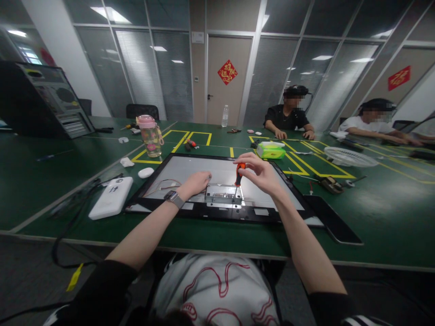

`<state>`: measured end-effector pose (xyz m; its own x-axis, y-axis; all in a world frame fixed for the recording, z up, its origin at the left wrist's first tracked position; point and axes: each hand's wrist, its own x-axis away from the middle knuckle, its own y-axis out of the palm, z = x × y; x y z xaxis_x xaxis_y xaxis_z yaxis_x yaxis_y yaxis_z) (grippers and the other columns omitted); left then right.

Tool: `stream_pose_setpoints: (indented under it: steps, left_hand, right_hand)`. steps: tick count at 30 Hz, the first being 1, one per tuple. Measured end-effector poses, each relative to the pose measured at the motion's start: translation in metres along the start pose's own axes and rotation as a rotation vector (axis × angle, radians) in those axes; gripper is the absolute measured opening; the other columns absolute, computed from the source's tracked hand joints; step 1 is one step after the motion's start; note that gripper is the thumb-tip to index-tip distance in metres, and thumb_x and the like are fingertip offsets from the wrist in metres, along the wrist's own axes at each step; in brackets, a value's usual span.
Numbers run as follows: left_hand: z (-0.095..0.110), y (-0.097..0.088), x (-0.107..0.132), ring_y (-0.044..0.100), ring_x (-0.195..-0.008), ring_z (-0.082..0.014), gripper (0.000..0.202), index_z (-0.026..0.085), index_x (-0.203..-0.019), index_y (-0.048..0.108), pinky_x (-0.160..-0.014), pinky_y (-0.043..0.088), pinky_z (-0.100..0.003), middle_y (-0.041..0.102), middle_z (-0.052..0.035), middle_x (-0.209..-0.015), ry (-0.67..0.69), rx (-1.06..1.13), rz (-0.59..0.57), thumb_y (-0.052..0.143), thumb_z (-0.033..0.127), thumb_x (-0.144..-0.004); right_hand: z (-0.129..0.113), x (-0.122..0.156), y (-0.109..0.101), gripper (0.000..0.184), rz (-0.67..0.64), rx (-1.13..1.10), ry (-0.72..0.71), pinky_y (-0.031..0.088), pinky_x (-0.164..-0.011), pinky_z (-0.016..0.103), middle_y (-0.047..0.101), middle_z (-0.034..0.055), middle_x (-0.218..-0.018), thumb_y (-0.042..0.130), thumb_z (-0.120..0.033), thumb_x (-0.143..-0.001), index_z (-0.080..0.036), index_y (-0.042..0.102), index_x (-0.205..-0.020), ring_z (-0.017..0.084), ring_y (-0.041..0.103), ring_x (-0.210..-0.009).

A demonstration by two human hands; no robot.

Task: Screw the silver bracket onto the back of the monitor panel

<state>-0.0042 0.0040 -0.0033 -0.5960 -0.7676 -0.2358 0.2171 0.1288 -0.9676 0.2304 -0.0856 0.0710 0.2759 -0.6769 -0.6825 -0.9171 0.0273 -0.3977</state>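
My right hand (258,172) grips a screwdriver (239,174) by its orange and black handle. The screwdriver stands almost upright, its shaft pointing down at the right end of a metal bracket (222,195). That bracket sits near the front edge of a flat display panel (176,167) with a black frame, which lies on the table. At the bracket's left end is my left hand (197,183), fingers curled together; what they hold, if anything, is hidden. Thin wires (166,184) run across the panel to the left of this hand.
A white power bank (112,198) and a pink-lidded bottle (149,138) stand left of the panel. Right of it lie a black tablet-like slab (335,219) and a green tissue pack (271,150). A computer case (50,99) is far left. Two people (290,113) sit across the table.
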Motion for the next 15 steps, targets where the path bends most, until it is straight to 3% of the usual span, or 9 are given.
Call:
stream_pose_setpoints:
  steps: [5,10,15]
  left_hand:
    - [0.0002,-0.0007,-0.0001,0.065,-0.099,-0.0233,0.031,0.016,-0.114,0.059,-0.086,0.048,-0.031,0.068,-0.0116,-0.11,-0.006,-0.004,-0.002,0.038,0.019,-0.092]
    - [0.0006,-0.001,-0.0002,0.065,-0.097,-0.0231,0.029,0.016,-0.112,0.06,-0.085,0.048,-0.031,0.069,-0.0116,-0.106,-0.003,-0.009,-0.009,0.038,0.018,-0.092]
    - [0.0014,-0.0019,0.0007,0.065,-0.097,-0.0225,0.03,0.016,-0.113,0.059,-0.084,0.048,-0.03,0.069,-0.0115,-0.107,-0.003,-0.009,-0.004,0.038,0.019,-0.092]
  right_hand:
    - [0.0013,-0.0003,0.0033,0.02,0.053,0.014,-0.016,0.052,-0.074,0.032,0.058,0.0028,-0.092,0.07,-0.032,-0.079,-0.028,0.073,-0.098,0.016,0.058,-0.084]
    - [0.0003,0.0014,0.003,0.029,0.039,-0.066,0.057,0.052,-0.083,0.035,0.067,0.006,-0.103,0.066,-0.03,-0.081,-0.024,0.068,-0.11,0.019,0.063,-0.093]
    - [-0.0015,0.0028,0.0012,0.026,-0.004,-0.103,0.094,0.053,-0.086,0.041,0.072,0.0071,-0.101,0.059,-0.03,-0.086,-0.023,0.07,-0.109,0.023,0.067,-0.095]
